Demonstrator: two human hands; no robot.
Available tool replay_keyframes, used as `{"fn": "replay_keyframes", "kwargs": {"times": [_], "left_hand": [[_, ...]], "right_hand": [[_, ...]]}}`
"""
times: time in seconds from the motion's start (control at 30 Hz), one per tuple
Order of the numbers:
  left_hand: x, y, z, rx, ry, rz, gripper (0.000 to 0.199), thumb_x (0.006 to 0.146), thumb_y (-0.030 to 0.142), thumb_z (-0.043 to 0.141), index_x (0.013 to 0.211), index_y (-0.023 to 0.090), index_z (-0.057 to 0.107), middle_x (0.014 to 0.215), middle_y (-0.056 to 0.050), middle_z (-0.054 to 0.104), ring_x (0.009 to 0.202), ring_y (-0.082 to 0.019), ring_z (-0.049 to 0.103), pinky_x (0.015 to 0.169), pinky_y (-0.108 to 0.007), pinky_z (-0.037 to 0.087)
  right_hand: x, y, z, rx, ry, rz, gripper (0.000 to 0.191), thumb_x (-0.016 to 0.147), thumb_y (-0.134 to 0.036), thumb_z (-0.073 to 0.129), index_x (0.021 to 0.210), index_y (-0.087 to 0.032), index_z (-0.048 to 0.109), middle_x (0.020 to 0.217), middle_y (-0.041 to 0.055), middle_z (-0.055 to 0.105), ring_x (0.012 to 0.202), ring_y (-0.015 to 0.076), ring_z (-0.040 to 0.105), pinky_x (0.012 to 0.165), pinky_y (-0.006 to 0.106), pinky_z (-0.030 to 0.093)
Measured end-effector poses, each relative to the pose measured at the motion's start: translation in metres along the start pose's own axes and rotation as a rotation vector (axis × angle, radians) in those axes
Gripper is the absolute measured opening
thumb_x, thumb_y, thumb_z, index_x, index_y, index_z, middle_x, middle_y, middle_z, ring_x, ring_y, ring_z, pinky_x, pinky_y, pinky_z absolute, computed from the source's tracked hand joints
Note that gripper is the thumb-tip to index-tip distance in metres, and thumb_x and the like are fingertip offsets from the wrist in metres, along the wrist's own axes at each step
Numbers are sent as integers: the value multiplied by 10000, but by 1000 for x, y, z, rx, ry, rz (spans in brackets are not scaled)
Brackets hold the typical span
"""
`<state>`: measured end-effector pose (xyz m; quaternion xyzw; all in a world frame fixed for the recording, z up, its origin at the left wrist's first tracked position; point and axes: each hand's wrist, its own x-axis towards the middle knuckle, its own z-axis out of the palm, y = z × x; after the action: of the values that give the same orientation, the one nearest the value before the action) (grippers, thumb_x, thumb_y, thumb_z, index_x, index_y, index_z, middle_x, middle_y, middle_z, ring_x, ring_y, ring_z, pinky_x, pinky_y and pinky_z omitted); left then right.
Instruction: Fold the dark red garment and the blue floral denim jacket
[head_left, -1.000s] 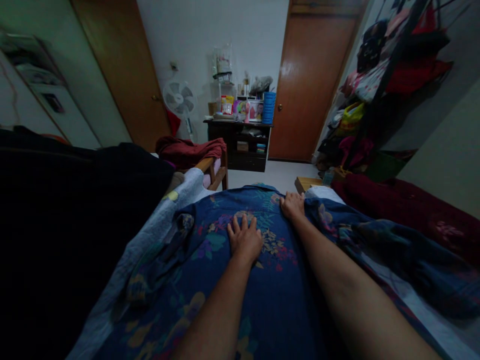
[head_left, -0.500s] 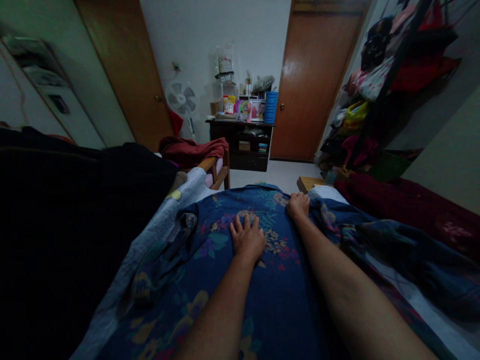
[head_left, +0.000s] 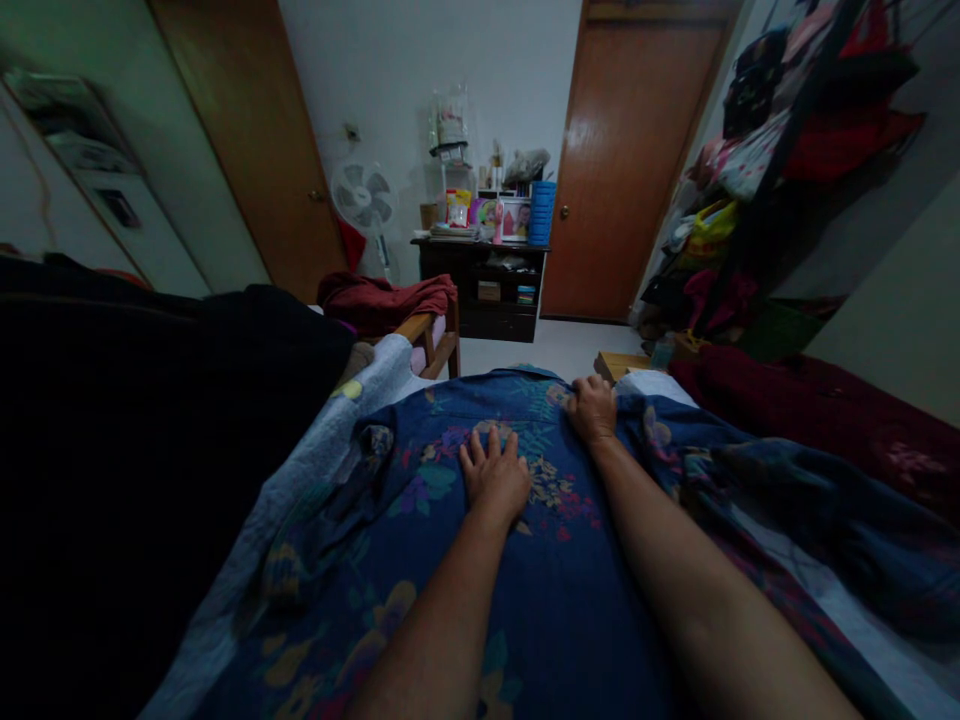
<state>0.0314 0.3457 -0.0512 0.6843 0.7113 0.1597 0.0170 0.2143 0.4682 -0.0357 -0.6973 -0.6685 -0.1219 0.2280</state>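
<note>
A dark blue floral shirt [head_left: 450, 540] lies spread out face down on a surface with a pale cover, its collar at the far end and its sleeves out to both sides. My left hand [head_left: 495, 475] rests flat on the upper back of the shirt, fingers spread. Up by the right shoulder of the shirt, my right hand [head_left: 592, 408] has its fingers curled down onto the cloth, closed on it. The fingertips of this hand are partly hidden.
Dark clothing [head_left: 150, 450] is heaped along the left, and maroon cloth [head_left: 825, 420] lies at the right. Beyond stand a wooden frame with red cloth [head_left: 390, 300], a fan [head_left: 365, 197] and a dark cabinet [head_left: 480, 325]. Bags [head_left: 750, 150] hang at the right.
My right hand has shifted slightly left and turned along the shirt's shoulder. My left hand and the shirt's body look the same.
</note>
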Motion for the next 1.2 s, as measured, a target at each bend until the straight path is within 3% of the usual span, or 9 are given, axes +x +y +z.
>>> {"fn": "replay_keyframes", "kwargs": {"times": [0.1,0.2,0.43,0.53,0.63,0.73,0.93,1.07,1.2], "left_hand": [[-1,1,0,-4,0,-3,511,893,405,473,1394,312,504,1528,-62,405,1429,-390,251,1140,-603,178],[-1,1,0,-9,-1,-2,510,890,395,481,1391,307,510,1523,-70,412,1425,-395,259,1137,-606,181],[1,-1,3,-4,9,3,507,890,394,482,1389,311,512,1522,-70,414,1427,-395,257,1134,-608,186],[1,-2,5,-7,22,13,505,890,403,478,1386,315,515,1524,-68,411,1427,-388,261,1134,-603,194],[1,-2,6,-7,33,9,506,888,408,477,1385,318,514,1522,-64,414,1428,-384,258,1135,-599,195],[1,-2,6,-8,22,3,510,887,414,472,1387,321,510,1522,-60,414,1431,-380,253,1137,-597,189],[2,1,5,-20,29,-12,502,880,403,477,1373,319,524,1514,-64,423,1428,-382,251,1137,-604,175],[3,3,3,-49,26,-24,490,875,391,486,1354,308,544,1508,-73,428,1421,-384,262,1135,-613,170],[3,4,-1,-80,17,-22,487,865,373,504,1342,289,552,1504,-84,433,1424,-376,263,1134,-620,170]], "right_hand": [[-1,-3,4,21,-259,-105,348,957,-388,393,1109,-203,645,1186,109,596,1108,247,486,926,344,329],[-1,-3,12,15,-358,-65,456,973,-480,331,1188,-186,606,1255,125,591,1190,255,469,996,386,310],[5,8,24,-58,-105,78,497,952,-376,370,1324,-81,515,1458,211,424,1393,324,263,1111,452,161],[7,10,25,-73,-84,92,487,933,-356,404,1306,-67,528,1321,227,543,1327,357,340,1107,506,117],[7,11,24,-95,-74,87,361,909,-272,421,1126,-93,648,1111,211,630,1134,337,474,1062,510,173],[7,12,20,-100,-65,67,304,877,-181,416,965,-131,704,1004,188,635,1015,303,493,980,470,262],[0,9,-1,-7,125,34,207,794,-208,510,925,-159,662,1063,136,590,1028,271,476,923,375,321],[-17,1,-23,97,-9,-15,205,794,-166,468,923,-171,627,973,98,635,923,224,561,819,303,378],[-35,-9,-40,224,-172,173,477,854,-360,507,1280,-146,499,938,91,686,883,250,629,738,305,414]]}}
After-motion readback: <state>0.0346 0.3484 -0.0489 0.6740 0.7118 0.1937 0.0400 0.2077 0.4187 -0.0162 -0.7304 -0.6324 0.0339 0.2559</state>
